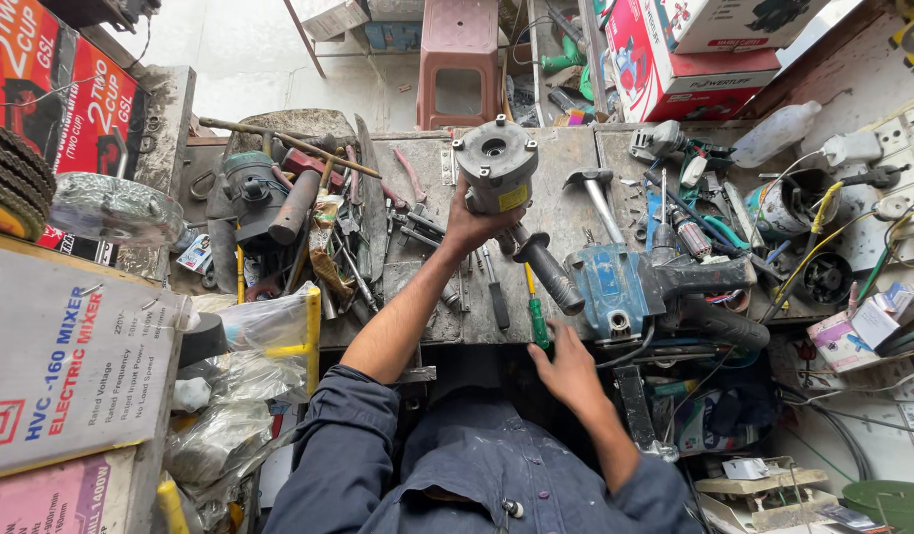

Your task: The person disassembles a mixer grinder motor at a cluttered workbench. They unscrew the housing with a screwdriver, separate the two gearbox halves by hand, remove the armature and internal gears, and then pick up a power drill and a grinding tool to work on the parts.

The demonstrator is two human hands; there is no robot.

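My left hand (474, 223) grips a grey metal motor housing (495, 164) and holds it up over the workbench, its round flanged end facing me. A black side handle (549, 273) sticks out from below it toward the right. My right hand (565, 368) rests at the bench's near edge, fingers spread, just beside a green-handled screwdriver (538, 318) and below a blue power tool body (620, 289). It holds nothing that I can see.
The steel workbench (556, 158) is strewn with tools: a hammer (595, 193), pliers, screwdrivers, a dark motor (254, 193) at left. Cardboard boxes (66, 356) and plastic bags crowd the left. Wires, sockets and small boxes fill the right. A plastic stool (459, 59) stands beyond.
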